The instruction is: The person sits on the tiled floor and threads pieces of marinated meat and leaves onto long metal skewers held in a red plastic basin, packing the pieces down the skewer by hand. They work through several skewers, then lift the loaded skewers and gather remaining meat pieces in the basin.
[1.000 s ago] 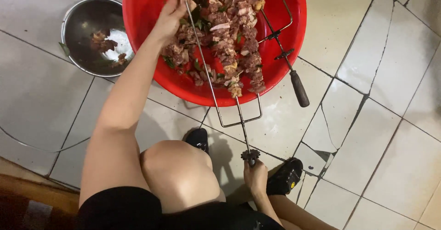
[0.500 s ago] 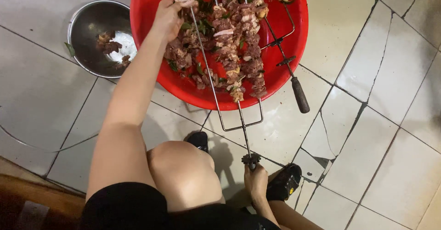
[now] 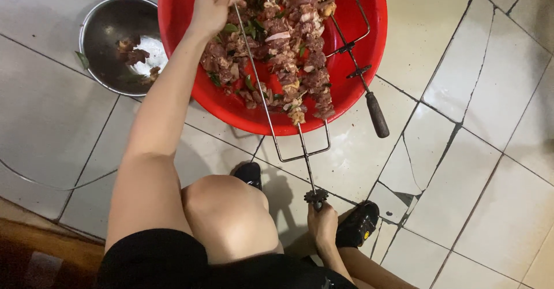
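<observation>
The scene is lit well from above, and colours are shown bright and clear. A soft white shine is seen on the pale floor tiles (image 3: 450, 29) and inside the metal bowl (image 3: 118, 40). Dark shadows are cast under the knee and beside the red basin (image 3: 369, 64). The bottom left corner is left dim. Little blur is seen.

Steel bowl (image 3: 118, 43): ten o'clock — few meat scraps inside
Floor (image 3: 479, 150): pale cracked tiles
Black shoes (image 3: 358, 224): five o'clock — on tiles
</observation>
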